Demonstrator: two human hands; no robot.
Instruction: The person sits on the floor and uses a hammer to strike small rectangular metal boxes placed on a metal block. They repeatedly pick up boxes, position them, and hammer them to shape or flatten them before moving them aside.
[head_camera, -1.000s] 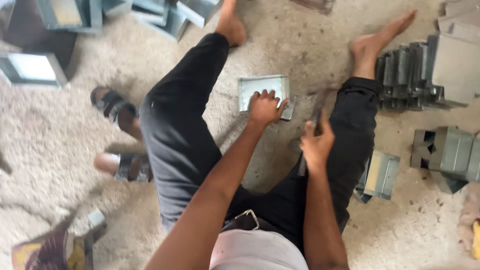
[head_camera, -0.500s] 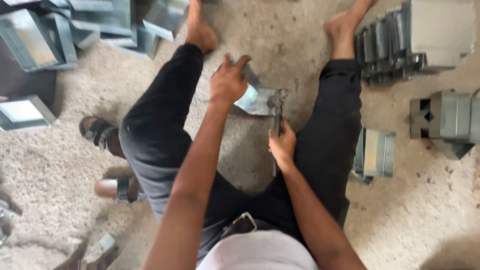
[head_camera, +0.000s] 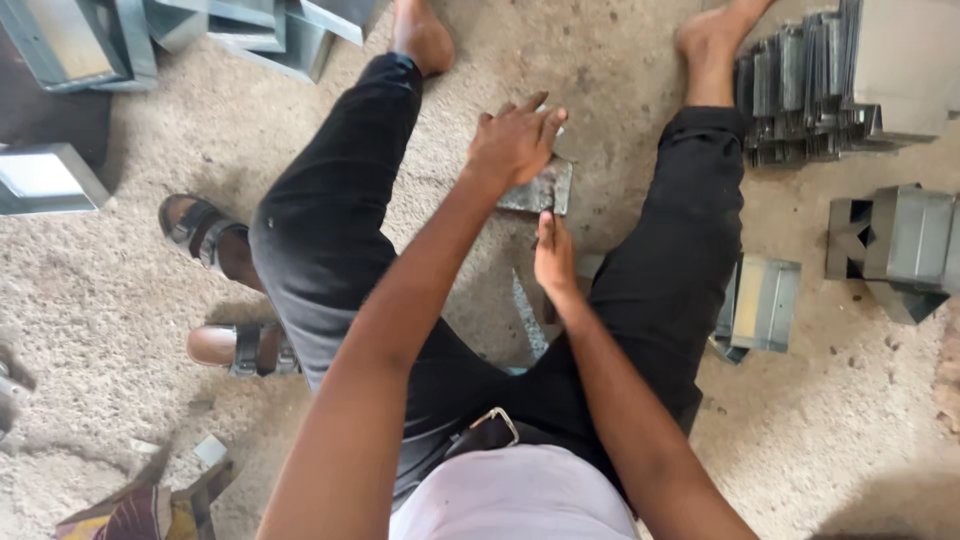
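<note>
Metal piece (head_camera: 540, 188): lies on the concrete floor (head_camera: 620, 70) between the outstretched legs, under the left hand, just beyond the right.
Left hand (head_camera: 515, 142): fingers spread, pressing down on the piece, not clenched.
Right hand (head_camera: 554, 258): flat, released, fingertips touching the piece's near edge.
Look: small grey sheet-metal plate, dull, folded edge.
Far right: stacked metal boxes (head_camera: 800, 90), contents hidden.

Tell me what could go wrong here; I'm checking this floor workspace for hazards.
1. The left hand presses flat on the small grey sheet-metal piece with no glove, so its edges could cut the fingers.
2. The right hand sits close below that piece; if it slips, it could catch that hand too.
3. Bare feet rest near the stack of folded grey metal brackets on the rough concrete floor, so a foot could scrape them.
</note>
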